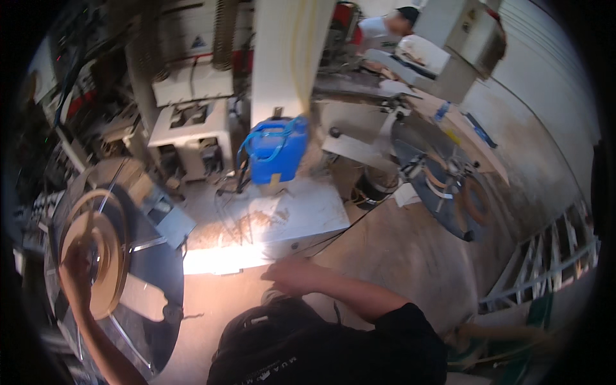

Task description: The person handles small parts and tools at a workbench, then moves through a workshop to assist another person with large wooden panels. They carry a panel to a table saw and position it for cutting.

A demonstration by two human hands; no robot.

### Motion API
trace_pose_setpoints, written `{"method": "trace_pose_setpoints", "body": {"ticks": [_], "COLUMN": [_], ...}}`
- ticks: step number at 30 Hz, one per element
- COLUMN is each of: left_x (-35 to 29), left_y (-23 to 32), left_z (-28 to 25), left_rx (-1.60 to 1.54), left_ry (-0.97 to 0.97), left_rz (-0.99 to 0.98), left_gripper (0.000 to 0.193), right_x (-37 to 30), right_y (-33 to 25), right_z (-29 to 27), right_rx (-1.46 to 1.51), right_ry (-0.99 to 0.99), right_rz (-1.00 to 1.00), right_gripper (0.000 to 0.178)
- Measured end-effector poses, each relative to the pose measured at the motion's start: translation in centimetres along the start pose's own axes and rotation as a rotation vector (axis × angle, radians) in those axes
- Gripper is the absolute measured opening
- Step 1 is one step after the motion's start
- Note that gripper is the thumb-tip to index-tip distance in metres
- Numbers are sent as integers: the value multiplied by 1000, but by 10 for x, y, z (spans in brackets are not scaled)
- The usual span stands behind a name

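The left hand [76, 264] is at the tan coil [110, 282], left of frame, seemingly handling it; the right hand [294, 276] blurs mid-frame. I cannot tell either grip. Next likely calls for steadiness.

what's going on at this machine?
The person's left hand is at the tan coil on the large dark reel disc at left; its exact grip isn't clear. The right hand, blurred, is in front of the torso with nothing visible in it. A blue jerrycan sits beyond, by the pale column. Another person is in the background.
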State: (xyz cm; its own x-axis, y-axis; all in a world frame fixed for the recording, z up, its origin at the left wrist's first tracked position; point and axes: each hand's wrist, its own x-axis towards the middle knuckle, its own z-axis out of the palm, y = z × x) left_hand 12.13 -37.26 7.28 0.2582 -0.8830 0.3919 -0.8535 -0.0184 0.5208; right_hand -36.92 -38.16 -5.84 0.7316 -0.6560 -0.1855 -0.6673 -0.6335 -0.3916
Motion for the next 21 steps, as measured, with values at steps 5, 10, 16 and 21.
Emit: {"method": "trace_pose_setpoints", "body": {"ticks": [5,10,16,21], "left_x": [-27,-60,-73,-74], "left_y": [-40,-75,-100,-126], "left_z": [-8,-32,-34,-14], "left_rx": [122,258,232,217], "left_ry": [21,102,228,243], "left_rz": [193,109,-36,-183], "left_gripper": [31,24,24,41], "right_x": [1,6,29,52], "right_y": [-9,-18,-14,-24], "right_z": [-5,-1,2,2], "right_rx": [-16,63,57,50], "right_ry": [-132,57,114,130], "right_rz": [31,-202,-304,-374], "right_gripper": [31,31,26,24]}}
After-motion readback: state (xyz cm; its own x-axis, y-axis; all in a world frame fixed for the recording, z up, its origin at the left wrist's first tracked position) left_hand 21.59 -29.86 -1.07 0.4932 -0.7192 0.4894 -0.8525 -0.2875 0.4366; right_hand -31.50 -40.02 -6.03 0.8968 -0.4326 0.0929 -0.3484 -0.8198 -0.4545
